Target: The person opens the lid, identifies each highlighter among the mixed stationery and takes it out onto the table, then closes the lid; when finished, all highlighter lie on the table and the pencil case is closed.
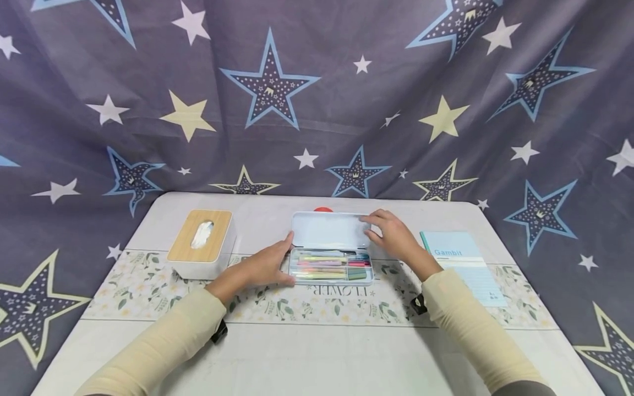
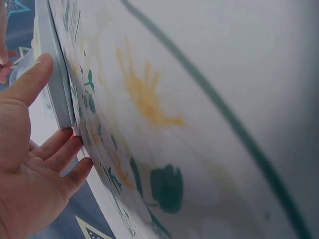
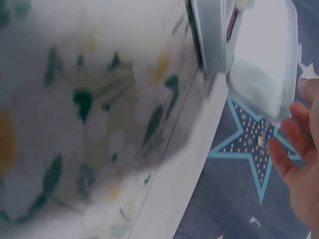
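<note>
A light blue pencil case (image 1: 331, 283) lies with its lid (image 1: 331, 231) raised, pens and small items in its compartments. My left hand (image 1: 264, 265) holds the case's left end, thumb by the front corner and fingers farther back. In the left wrist view, the left hand (image 2: 30, 159) has its thumb along the case's side (image 2: 59, 94), other fingers near the end. At the lid's upper right edge, my right hand (image 1: 393, 235) touches with relaxed fingers. The right wrist view shows the right hand (image 3: 304, 154) with fingertips beside the lid (image 3: 264, 59).
A tissue box (image 1: 200, 239) with a wooden top stands left of the case. On the right lies a light blue notebook (image 1: 463, 264). Something red (image 1: 323, 209) shows behind the lid. A starry curtain (image 1: 317, 110) hangs beyond the table's far edge.
</note>
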A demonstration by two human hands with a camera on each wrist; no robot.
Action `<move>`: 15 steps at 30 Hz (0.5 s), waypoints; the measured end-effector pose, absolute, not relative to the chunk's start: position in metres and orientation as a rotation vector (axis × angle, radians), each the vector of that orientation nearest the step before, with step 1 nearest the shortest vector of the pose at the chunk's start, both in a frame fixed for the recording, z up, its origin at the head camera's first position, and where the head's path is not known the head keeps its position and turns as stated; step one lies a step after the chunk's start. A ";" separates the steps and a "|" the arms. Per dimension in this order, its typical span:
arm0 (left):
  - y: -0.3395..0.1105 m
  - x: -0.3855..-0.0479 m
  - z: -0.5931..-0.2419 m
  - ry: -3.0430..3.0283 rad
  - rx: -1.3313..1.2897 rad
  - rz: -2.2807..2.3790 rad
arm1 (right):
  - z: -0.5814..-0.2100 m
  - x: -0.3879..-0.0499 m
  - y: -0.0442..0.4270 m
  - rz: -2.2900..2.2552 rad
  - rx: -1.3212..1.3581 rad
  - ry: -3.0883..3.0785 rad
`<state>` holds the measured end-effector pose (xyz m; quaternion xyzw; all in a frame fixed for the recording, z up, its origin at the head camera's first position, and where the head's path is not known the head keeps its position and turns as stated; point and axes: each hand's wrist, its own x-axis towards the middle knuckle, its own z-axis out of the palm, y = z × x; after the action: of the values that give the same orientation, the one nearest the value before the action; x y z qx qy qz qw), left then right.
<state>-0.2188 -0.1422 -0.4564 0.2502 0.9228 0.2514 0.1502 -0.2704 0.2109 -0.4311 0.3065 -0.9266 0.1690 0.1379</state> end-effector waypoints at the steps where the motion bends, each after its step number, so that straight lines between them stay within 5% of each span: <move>1: -0.142 -0.219 -0.456 2.649 0.716 0.722 | -0.431 -0.269 0.208 0.487 0.909 -2.674; 15: -0.142 -0.220 -0.457 2.646 0.716 0.730 | -0.446 -0.258 0.179 0.447 1.184 -2.729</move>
<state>-0.2200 -0.1420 -0.4570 0.2494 0.9220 0.2542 0.1518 -0.2580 0.1787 -0.4459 0.3927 -0.9052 0.1483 0.0664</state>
